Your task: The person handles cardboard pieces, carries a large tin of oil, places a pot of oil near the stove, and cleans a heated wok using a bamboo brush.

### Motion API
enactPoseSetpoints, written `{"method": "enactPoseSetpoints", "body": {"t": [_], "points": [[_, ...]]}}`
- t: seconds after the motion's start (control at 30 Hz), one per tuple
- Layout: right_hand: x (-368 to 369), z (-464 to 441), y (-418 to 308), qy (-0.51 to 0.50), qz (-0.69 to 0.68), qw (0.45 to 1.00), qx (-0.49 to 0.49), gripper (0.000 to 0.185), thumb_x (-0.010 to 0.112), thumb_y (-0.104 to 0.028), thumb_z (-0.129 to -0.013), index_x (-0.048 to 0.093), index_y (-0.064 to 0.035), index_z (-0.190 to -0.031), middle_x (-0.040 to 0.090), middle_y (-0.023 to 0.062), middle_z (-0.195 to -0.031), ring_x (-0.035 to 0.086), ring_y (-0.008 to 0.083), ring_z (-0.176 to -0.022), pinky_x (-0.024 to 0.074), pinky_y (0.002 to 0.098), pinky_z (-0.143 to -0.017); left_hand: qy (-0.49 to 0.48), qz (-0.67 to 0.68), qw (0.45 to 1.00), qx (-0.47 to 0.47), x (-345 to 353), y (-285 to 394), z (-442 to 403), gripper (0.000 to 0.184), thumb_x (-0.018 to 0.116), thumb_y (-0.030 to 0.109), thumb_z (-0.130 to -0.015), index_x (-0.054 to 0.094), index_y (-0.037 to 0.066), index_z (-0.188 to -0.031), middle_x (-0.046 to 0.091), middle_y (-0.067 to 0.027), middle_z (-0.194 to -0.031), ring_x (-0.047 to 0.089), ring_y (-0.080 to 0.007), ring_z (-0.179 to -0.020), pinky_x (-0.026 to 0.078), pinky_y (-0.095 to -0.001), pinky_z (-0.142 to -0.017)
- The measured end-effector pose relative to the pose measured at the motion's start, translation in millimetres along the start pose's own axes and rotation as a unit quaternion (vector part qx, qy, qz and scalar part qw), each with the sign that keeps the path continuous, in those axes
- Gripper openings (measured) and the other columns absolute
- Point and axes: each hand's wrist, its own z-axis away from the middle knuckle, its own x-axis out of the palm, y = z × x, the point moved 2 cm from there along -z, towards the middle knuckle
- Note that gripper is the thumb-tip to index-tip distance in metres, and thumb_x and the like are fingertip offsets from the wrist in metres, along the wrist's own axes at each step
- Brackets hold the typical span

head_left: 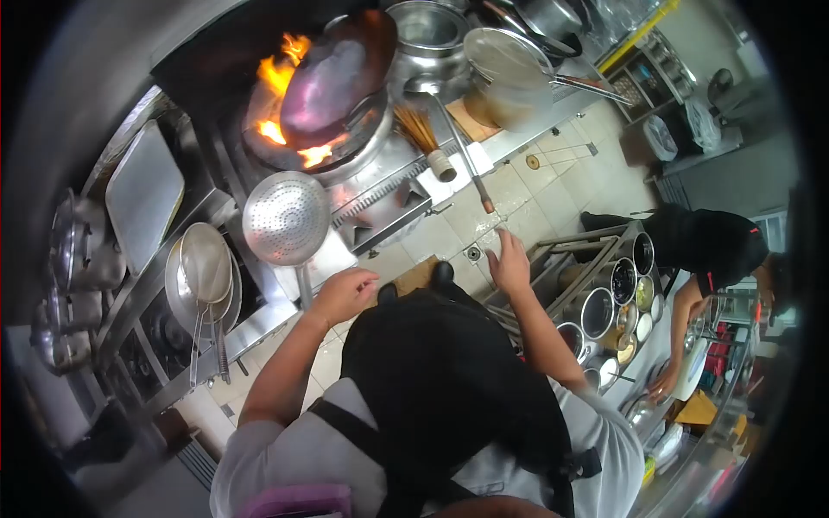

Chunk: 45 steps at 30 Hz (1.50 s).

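Heating the wok [332,97], tilted over flames [275,76], seems the current step. Left hand [347,293] relaxed, empty, near the skimmer [285,216]; right hand [509,262] empty, unclenched, near the ladle [465,155]. Next move probably calls for gripping a tool.

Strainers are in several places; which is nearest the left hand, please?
The perforated strainer, its handle beside the left hand; the mesh strainers are farther away.
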Motion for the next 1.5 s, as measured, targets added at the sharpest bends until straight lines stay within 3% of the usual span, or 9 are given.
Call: {"method": "enactPoseSetpoints", "body": {"t": [0.2,0.27,0.4,0.47,0.7,0.93,1.03,1.2,1.5], "points": [[44.3,-125.5,37.0,-0.037,0.061,0.990,0.125,0.067,0.083,-0.031,-0.089,0.055,-0.0070,-0.144,0.062,0.0247,-0.140,0.055,0.0432,-0.136,0.0506,0.0519,-0.108,0.081,0.011,0.994,-0.072,3.1,9.9,3.7,0.023,0.072,0.014,-0.098,0.076,0.005,-0.118,0.076,-0.0142,-0.104,0.075,-0.0294,-0.087,0.061,-0.0392,-0.080],[69.8,-161.8,74.2,-0.248,-0.028,0.952,0.176,0.060,0.079,-0.032,-0.091,0.059,-0.0071,-0.142,0.064,0.0249,-0.138,0.060,0.0442,-0.130,0.0521,0.0521,-0.107,0.123,0.010,0.986,-0.111,10.0,13.3,5.9,0.022,0.073,0.013,-0.098,0.076,0.005,-0.118,0.076,-0.0141,-0.104,0.075,-0.0284,-0.086,0.061,-0.0384,-0.079],[52.1,-189.5,101.4,-0.272,0.005,0.951,0.148,0.047,0.070,-0.027,-0.096,0.062,-0.0071,-0.138,0.067,0.0259,-0.133,0.066,0.0441,-0.122,0.0543,0.0526,-0.103,0.212,0.046,0.951,-0.219,22.1,30.9,1.6,0.022,0.074,0.010,-0.098,0.077,0.005,-0.119,0.076,-0.0136,-0.102,0.075,-0.0231,-0.085,0.062,-0.0349,-0.074],[48.3,-206.5,102.2,0.025,0.008,0.994,-0.109,0.045,0.063,-0.022,-0.100,0.061,-0.0020,-0.139,0.070,0.0276,-0.127,0.069,0.0439,-0.117,0.0527,0.0525,-0.103,0.233,0.067,0.936,-0.254,30.1,41.9,-6.3,0.022,0.073,0.009,-0.099,0.077,0.005,-0.120,0.077,-0.0136,-0.104,0.075,-0.0211,-0.086,0.062,-0.0332,-0.073],[96.0,-276.1,84.8,-0.175,-0.218,0.960,-0.026,0.071,0.057,-0.039,-0.109,0.033,0.0001,-0.163,0.058,0.0316,-0.149,0.058,0.0493,-0.134,0.0460,0.0530,-0.113,0.228,0.069,0.929,-0.284,58.3,84.3,-54.3,0.021,0.073,0.006,-0.098,0.077,0.004,-0.119,0.078,-0.0132,-0.107,0.075,-0.0217,-0.086,0.062,-0.0332,-0.074],[72.7,-290.6,71.7,-0.209,-0.190,0.959,-0.033,0.086,0.052,-0.047,-0.110,0.015,0.0027,-0.169,0.053,0.0360,-0.152,0.056,0.0525,-0.136,0.0449,0.0511,-0.116,0.228,-0.041,0.955,-0.187,19.5,113.1,-97.1,0.023,0.074,0.009,-0.096,0.077,0.005,-0.118,0.077,-0.0140,-0.099,0.075,-0.0269,-0.078,0.061,-0.0377,-0.074],[78.7,-300.8,34.6,-0.079,-0.129,0.974,-0.167,0.091,0.053,-0.052,-0.107,0.013,0.0006,-0.170,0.057,0.0401,-0.144,0.063,0.0548,-0.125,0.0498,0.0544,-0.109,0.265,-0.218,0.938,-0.050,-18.0,125.6,-134.4,0.022,0.076,0.012,-0.092,0.076,0.007,-0.114,0.074,-0.0135,-0.101,0.073,-0.0336,-0.091,0.060,-0.0422,-0.081],[109.0,-296.9,-23.9,-0.308,0.015,0.946,-0.100,0.103,0.063,-0.049,-0.097,0.008,-0.0050,-0.172,0.061,0.0439,-0.132,0.068,0.0547,-0.112,0.0542,0.0573,-0.100,0.361,-0.338,0.869,0.028,-70.7,139.9,-206.7,0.032,0.078,0.015,-0.089,0.074,0.007,-0.120,0.071,-0.0090,-0.112,0.069,-0.0320,-0.099,0.055,-0.0431,-0.088],[56.8,-262.9,30.7,-0.314,-0.052,0.941,-0.118,0.096,0.067,-0.037,-0.095,0.015,-0.0165,-0.173,0.073,0.0329,-0.112,0.073,0.0459,-0.101,0.0570,0.0543,-0.092,0.425,-0.374,0.822,-0.057,-112.7,114.0,-256.2,0.045,0.077,0.024,-0.090,0.069,0.004,-0.130,0.065,-0.0106,-0.122,0.062,-0.0321,-0.114,0.049,-0.0482,-0.095]]}}
